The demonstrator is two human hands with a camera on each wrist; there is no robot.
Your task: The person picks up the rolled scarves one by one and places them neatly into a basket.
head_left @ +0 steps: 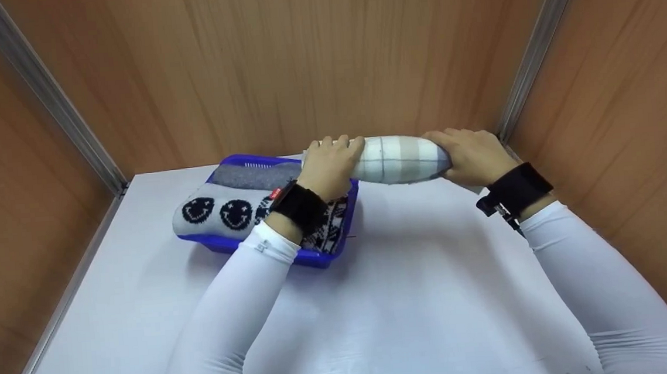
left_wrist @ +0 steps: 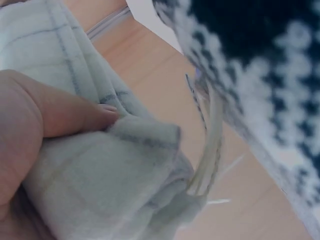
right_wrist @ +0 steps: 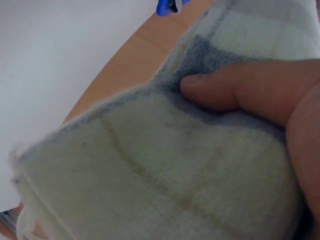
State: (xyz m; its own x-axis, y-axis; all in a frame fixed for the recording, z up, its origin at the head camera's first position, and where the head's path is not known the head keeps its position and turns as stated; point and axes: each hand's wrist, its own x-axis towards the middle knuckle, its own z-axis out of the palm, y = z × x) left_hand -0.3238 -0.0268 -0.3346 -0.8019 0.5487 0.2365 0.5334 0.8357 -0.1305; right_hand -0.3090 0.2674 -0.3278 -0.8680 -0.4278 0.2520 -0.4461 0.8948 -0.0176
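A plaid scarf (head_left: 399, 159) in white, beige and blue-grey, folded into a thick bundle, is held up between both hands near the back wall. My left hand (head_left: 332, 166) grips its left end beside the basket. In the left wrist view the thumb presses into the folded fabric (left_wrist: 115, 170), and loose fringe (left_wrist: 212, 145) hangs from its end. My right hand (head_left: 472, 154) grips the other end, its thumb (right_wrist: 215, 92) across a fold in the right wrist view. A corner of the scarf (right_wrist: 125, 160) hangs loose there. The undersides of the fingers are hidden.
A blue plastic basket (head_left: 315, 261) stands left on the white table (head_left: 412, 299). It holds a grey rolled knit (head_left: 250, 175), a light knit with black smiley faces (head_left: 212, 216) and a black-and-white patterned knit (head_left: 330, 228). Wooden panels (head_left: 325, 64) enclose the back and sides.
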